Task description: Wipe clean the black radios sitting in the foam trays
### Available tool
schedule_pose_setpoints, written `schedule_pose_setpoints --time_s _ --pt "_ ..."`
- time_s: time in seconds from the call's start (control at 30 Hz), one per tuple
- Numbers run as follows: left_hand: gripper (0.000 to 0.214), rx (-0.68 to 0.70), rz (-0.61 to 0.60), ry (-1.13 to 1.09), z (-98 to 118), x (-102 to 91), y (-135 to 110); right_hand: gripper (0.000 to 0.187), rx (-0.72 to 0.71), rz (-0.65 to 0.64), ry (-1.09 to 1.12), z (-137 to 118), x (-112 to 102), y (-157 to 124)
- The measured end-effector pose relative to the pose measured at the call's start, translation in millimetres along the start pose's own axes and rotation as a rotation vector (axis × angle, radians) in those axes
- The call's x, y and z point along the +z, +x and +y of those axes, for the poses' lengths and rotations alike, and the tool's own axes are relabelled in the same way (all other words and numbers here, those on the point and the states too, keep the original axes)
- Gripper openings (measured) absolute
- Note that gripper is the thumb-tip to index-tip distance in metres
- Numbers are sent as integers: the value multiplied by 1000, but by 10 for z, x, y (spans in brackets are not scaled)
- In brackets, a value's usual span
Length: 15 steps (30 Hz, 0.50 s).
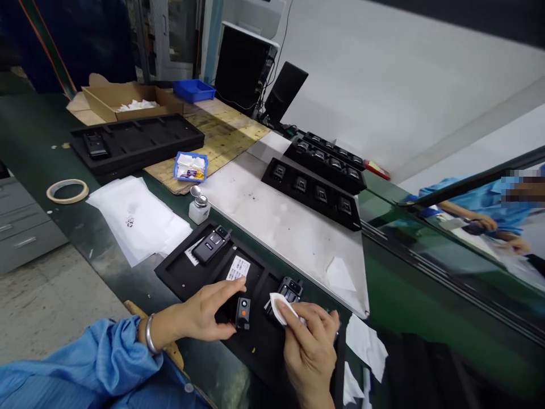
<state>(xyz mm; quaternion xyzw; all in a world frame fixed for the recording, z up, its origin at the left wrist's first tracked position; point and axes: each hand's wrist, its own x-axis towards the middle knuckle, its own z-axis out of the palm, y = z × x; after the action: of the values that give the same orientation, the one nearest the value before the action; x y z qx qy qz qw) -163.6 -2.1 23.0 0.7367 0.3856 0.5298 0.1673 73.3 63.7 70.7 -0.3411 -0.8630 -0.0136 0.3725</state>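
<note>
My left hand (pixel 207 314) grips a small black device (pixel 242 313) with an orange button and holds it on edge over a black foam tray (pixel 179 272). My right hand (pixel 310 346) pinches a white wipe (pixel 281 307) and presses it against another black device (pixel 289 289) lying in the tray. A third black device (pixel 212 244) lies in the tray's far slot, next to a white label (pixel 238 267). A metal bangle and a blue sleeve are on my left arm.
A pump bottle (pixel 198 205), white sheets (pixel 140 218), a tape roll (pixel 67 191), a small blue bin (pixel 191 166), a second foam tray (pixel 136 142), a cardboard box (pixel 128 101) and charger docks (pixel 315 190) are on the bench. Another person in blue (pixel 481 204) works at the right.
</note>
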Motion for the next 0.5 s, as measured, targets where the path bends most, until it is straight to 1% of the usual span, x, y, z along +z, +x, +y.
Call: schedule_pose_setpoints --time_s 0.17,0.27,0.33,0.4,0.47,0.5 --pt "91 -25 -12 40 9 7 5 30 52 14 25 34 -10 -149" --pt "91 -30 -20 80 36 16 10 30 81 32 28 89 -77 -287" --pt "91 -63 -23 112 49 34 65 31 109 49 22 128 -135 -432" --pt "92 -162 -20 181 34 66 199 32 138 79 9 163 -192 -614" --pt "96 -335 -38 305 -22 112 417 32 160 109 -12 188 -244 -808" --pt "97 -434 -67 395 -63 139 547 33 172 119 -20 196 -268 -903"
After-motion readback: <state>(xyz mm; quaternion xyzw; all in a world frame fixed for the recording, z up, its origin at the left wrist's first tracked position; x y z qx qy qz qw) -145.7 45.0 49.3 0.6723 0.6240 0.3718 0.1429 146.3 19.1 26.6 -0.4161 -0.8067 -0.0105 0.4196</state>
